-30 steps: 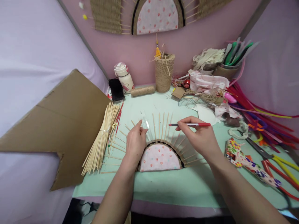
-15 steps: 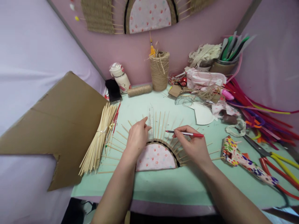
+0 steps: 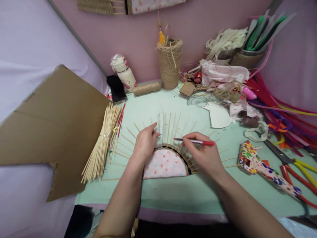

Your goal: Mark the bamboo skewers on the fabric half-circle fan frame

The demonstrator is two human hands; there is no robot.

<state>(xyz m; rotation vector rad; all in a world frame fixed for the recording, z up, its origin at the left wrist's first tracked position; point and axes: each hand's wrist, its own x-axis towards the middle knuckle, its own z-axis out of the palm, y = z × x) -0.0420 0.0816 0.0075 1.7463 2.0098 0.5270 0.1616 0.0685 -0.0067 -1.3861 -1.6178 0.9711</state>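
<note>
On my feed my right hand (image 3: 201, 152) has the red pen (image 3: 195, 141) pinched in closed fingers, tip aimed toward my left hand (image 3: 144, 142). That one's half-curled against a clear ruler (image 3: 160, 124); can't tell if it's gripping or just pressing. The half-circle piece (image 3: 165, 164) sits between my wrists, sticks (image 3: 169, 127) fanning out.

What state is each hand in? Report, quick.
Left hand: at the clear ruler; open or closed cannot be told.
Right hand: closed, holding a pen.
</note>
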